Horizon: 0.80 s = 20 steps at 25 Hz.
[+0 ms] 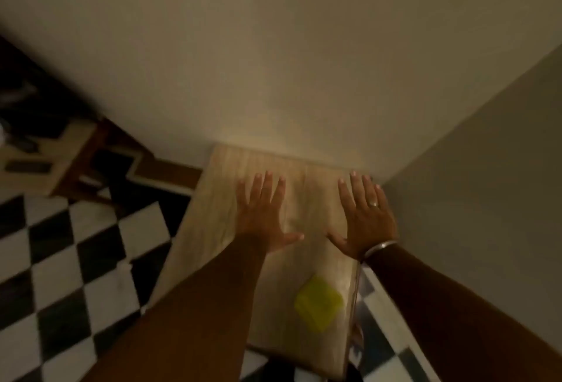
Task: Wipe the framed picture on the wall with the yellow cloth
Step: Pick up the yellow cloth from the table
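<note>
On the far left, a checkered floor (76,260) of black and white tiles runs under a small wooden side table (60,165), blurred and dim. Next to the right comes a pale, wood-grain worktop (213,217) pushed into the corner where two plain walls (304,62) meet.

The left hand (263,214) lies flat on the worktop, palm down, fingers spread, holding nothing. The right hand (365,217) rests the same way beside it, spread and empty, with a ring on one finger and a bangle (380,247) at the wrist. The two hands are apart, neither touching the cloth.

The yellow cloth (317,302) lies on the near part of the worktop, towards its right edge, closer to the person than either hand and nearer the right forearm. It looks folded into a small flat square. By its look it is light, soft and limp, so it should bunch easily and not slip; a pinch at one corner or a loose grab across the middle with the right hand would likely lift it without trouble. Once up, it will sag, so wadding it into the palm seems best for wiping.

No framed picture shows in this view; the walls in sight are bare, so where it hangs cannot be told.
</note>
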{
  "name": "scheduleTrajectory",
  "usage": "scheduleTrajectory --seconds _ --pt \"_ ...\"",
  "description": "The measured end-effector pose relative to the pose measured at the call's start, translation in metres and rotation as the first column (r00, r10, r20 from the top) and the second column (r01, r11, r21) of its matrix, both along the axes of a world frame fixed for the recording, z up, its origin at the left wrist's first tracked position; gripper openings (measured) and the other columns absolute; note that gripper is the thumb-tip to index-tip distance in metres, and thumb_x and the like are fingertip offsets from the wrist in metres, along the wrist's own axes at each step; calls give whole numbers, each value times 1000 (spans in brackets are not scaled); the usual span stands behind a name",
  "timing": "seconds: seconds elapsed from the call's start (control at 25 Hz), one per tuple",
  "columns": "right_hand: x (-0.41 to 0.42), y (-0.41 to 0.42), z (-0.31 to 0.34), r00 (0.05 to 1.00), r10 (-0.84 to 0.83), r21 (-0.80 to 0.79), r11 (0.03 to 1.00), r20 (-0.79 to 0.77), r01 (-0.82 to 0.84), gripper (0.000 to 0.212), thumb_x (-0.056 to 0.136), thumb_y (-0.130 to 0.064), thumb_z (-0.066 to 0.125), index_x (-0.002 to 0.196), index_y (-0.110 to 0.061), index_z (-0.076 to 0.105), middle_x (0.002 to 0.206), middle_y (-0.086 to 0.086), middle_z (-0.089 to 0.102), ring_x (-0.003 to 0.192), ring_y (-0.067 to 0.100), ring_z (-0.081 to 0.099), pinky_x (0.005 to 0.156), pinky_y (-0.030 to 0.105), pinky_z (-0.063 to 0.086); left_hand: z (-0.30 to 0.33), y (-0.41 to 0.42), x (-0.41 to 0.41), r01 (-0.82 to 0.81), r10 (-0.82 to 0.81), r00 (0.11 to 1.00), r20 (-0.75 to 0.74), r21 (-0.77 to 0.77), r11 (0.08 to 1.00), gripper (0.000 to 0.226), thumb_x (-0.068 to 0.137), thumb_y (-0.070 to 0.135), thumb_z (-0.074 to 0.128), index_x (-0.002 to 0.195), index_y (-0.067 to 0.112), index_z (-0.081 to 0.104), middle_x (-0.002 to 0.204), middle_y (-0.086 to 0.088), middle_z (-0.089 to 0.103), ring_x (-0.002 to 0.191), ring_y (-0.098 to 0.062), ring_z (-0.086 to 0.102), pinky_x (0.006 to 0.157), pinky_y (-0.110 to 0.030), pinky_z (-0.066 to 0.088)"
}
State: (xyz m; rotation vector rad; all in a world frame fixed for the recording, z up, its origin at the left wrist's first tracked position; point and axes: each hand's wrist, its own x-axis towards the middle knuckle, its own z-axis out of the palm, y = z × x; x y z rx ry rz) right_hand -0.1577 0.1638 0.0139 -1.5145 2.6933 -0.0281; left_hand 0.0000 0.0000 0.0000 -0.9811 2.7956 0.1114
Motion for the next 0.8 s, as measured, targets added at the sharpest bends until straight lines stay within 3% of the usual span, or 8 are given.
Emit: scheduleTrajectory --seconds 0.08,0.24,0.36,0.44,0.52,0.6,0.68,0.8 --pt "32 23 -80 987 -21 97 995 157 6 102 66 -61 58 146 -6 27 151 24 34 138 44 33 111 57 30 -71 28 24 52 -76 986 147 161 986 126 58 90 41 152 25 -11 166 -12 -5 151 -33 -10 112 -56 -27" --pt "105 81 -206 925 -139 279 960 353 38 91 79 -49 61 149 -10 18 152 19 34 137 40 37 109 53 37 -193 92 76 152 -217 946 243 259 954 110 73 80 40 154 19 -1 166 -13 -2 151 -35 -11 110 -57 -29" --pt "116 91 -245 942 -48 239 970 332 -35 80 83 -43 63 147 -10 26 149 16 41 130 37 48 101 50 48 -223 119 83 253 -314 920 233 259 932 86 81 70 42 148 17 35 159 -16 30 149 -37 20 116 -64 0" --pt "116 89 -259 954 -18 216 975 300 -50 77 79 -46 66 142 -12 36 140 13 53 118 35 59 87 47 57 -233 134 89 289 -336 921 198 230 929 69 76 62 57 130 19 60 140 -14 57 134 -36 48 107 -66 31" --pt "115 82 -262 962 11 192 979 274 -66 67 78 -49 66 131 -15 46 122 11 65 99 33 67 73 43 59 -234 138 85 272 -298 943 149 171 947 63 73 56 66 124 18 66 129 -12 67 125 -35 58 100 -64 42" --pt "113 72 -256 955 -2 236 969 298 -71 52 80 -43 65 124 -16 52 113 13 66 90 35 68 70 44 57 -230 132 75 188 -218 967 133 205 961 56 77 50 63 123 17 66 128 -9 66 127 -33 56 107 -59 41" --pt "107 63 -236 937 -103 328 945 335 -13 43 88 -37 56 125 -14 52 117 14 61 95 34 65 76 43 54 -210 124 61 65 -148 976 162 432 900 44 89 40 55 126 18 59 135 -8 59 135 -30 46 114 -47 29" --pt "86 48 -178 850 -188 300 953 492 37 25 89 -24 52 110 -11 58 112 16 62 99 35 61 80 38 49 -151 95 36 26 -99 991 85 611 791 27 91 27 55 115 17 60 119 -10 65 113 -32 58 91 -39 42"
